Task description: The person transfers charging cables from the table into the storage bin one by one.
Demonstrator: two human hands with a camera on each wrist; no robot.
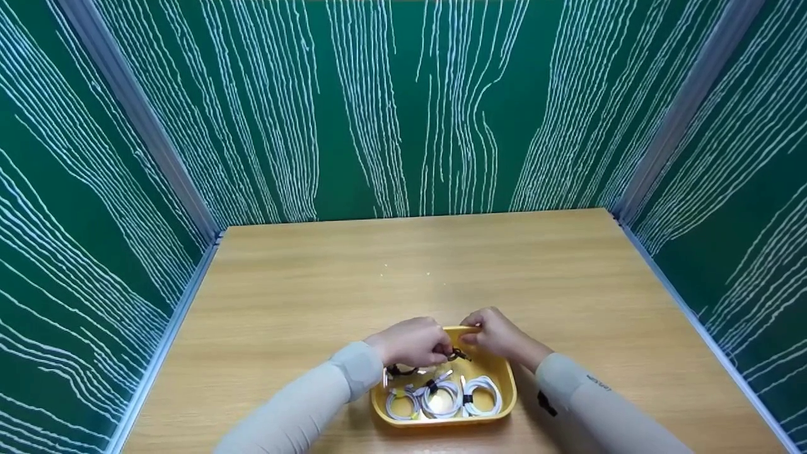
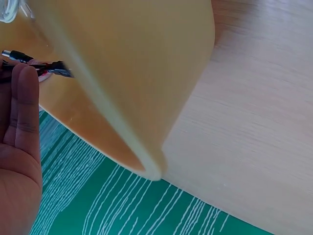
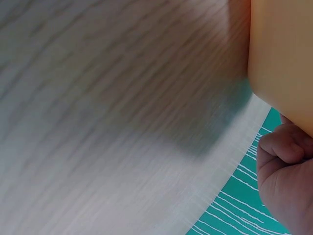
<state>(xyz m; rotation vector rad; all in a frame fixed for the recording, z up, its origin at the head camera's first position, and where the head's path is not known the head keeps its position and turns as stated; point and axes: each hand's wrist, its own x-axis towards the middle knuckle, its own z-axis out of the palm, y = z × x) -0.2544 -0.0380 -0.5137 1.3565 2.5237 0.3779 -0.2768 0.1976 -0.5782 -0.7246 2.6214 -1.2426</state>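
A yellow plastic bin (image 1: 444, 424) sits at the near side of the table. My left hand (image 1: 413, 340) reaches down into its far part, fingers curled round a bundled black cable (image 1: 460, 354). The left wrist view shows that black cable (image 2: 59, 69) at the fingertips, with a barrel plug (image 2: 17, 56) poking out. My right hand (image 1: 501, 333) grips the bin's far right rim, thumb on the inside. In the right wrist view its curled fingers (image 3: 281, 147) are against the bin's outer wall (image 3: 283, 58). Three coiled white cables (image 1: 441, 416) lie along the bin's near side.
Another dark cable (image 1: 398, 371) lies in the bin's left part, partly under my left hand. The wooden table (image 1: 302, 271) runs back to green panels (image 1: 353, 157) with white wavy lines. Metal posts (image 1: 151, 120) stand at the back corners.
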